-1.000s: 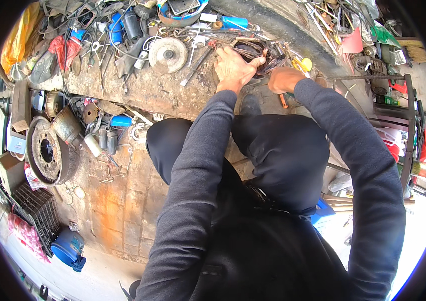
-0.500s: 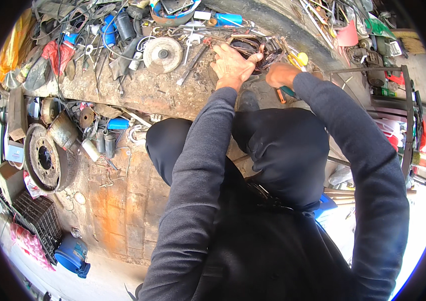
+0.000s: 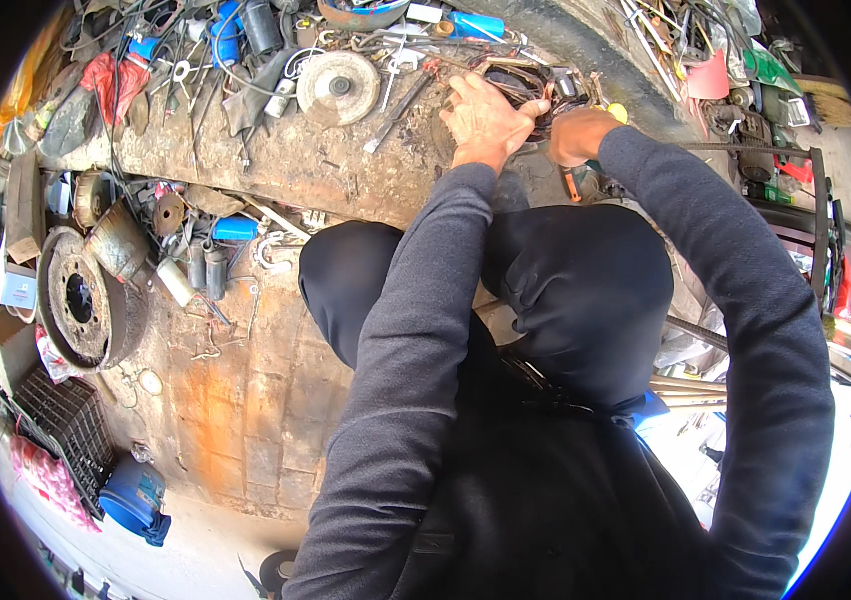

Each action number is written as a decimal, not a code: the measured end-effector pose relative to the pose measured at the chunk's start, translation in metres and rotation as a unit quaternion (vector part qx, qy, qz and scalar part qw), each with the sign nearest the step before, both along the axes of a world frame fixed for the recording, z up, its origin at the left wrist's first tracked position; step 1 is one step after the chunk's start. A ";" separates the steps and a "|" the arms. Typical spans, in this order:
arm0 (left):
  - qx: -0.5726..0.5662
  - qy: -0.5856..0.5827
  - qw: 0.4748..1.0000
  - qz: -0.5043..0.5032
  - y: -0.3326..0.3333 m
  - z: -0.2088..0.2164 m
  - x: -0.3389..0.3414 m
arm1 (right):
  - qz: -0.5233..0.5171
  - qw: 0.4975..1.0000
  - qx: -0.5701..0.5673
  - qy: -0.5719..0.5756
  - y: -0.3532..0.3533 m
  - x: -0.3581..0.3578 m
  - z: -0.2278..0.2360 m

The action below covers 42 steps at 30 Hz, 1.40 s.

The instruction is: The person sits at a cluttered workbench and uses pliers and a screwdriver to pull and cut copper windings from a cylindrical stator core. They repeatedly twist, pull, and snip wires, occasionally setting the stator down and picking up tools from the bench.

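At the far edge of the work area lies a dark round part wound with coppery wires, perhaps a motor stator. My left hand holds its near left side, fingers over the rim and thumb stretched to the right against it. Close beside it, my right hand is a closed fist. An orange handle pokes out below this fist, apparently one grip of a pair of pliers; the jaws are hidden. Loose wire ends stick up between and beyond the hands.
Left of my hands lie a worn grinding disc and a dark metal bar. Cables, blue cylinders and a red bag crowd the far left. A rusty wheel rim stands at left, above a black crate. A metal frame rises at right.
The view has shifted slightly, moving the scene a little in the picture. Both hands stay at the wire-wound part; my right fist has turned slightly, and less of the tool's handles shows.
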<state>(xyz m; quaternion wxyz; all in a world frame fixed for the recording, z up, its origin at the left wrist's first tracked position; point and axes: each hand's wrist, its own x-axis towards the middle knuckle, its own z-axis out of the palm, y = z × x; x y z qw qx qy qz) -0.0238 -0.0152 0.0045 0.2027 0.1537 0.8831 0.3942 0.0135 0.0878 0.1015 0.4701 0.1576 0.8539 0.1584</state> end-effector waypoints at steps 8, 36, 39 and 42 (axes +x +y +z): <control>0.004 0.003 1.000 0.003 -0.001 -0.001 0.000 | -0.013 1.000 -0.010 0.010 0.019 0.003 0.002; -0.048 -0.023 0.999 0.003 0.006 0.011 -0.003 | -0.036 0.883 -0.176 0.433 0.027 0.156 -0.115; -0.051 -0.017 0.999 0.002 0.008 0.009 -0.002 | -0.318 0.797 -0.193 0.476 0.015 0.165 -0.147; -0.061 -0.005 0.998 0.002 0.011 0.002 -0.001 | -0.317 0.758 -0.217 0.527 0.009 0.164 -0.161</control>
